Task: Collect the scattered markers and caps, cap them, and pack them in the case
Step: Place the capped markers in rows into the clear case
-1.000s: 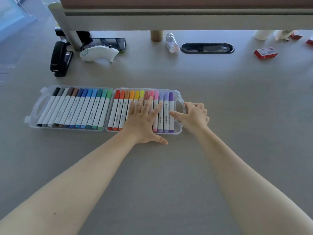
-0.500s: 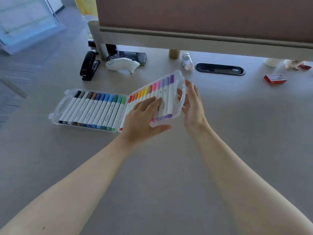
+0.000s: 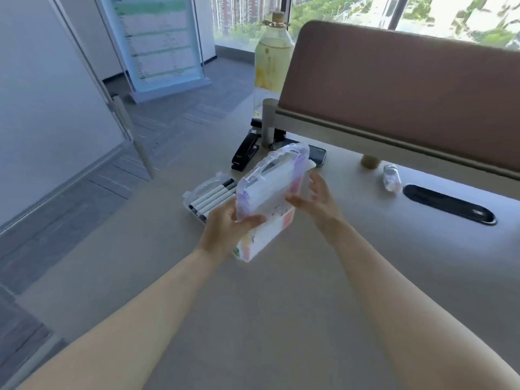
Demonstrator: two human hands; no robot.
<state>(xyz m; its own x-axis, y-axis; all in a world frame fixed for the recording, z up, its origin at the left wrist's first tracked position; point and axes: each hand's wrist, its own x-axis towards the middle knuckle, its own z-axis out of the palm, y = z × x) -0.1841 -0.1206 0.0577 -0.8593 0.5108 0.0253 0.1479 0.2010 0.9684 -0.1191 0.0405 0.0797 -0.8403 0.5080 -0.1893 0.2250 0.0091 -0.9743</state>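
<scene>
Case (image 3: pixel 270 190) half feels light, stiff, slick; my left grip (image 3: pixel 225 229) pinches its near edge, right grip (image 3: pixel 318 198) spread, probably just touching.

We see the clear plastic case (image 3: pixel 270 190) half folded on the desk: one half stands raised and tilted, its handle cutout at the far top, while the other half lies flat beneath and to the left. Through the raised half, blurred pink, orange and purple marker colours show. In the flat half, capped markers (image 3: pixel 212 197) with white barrels and dark caps lie side by side in a row.
</scene>
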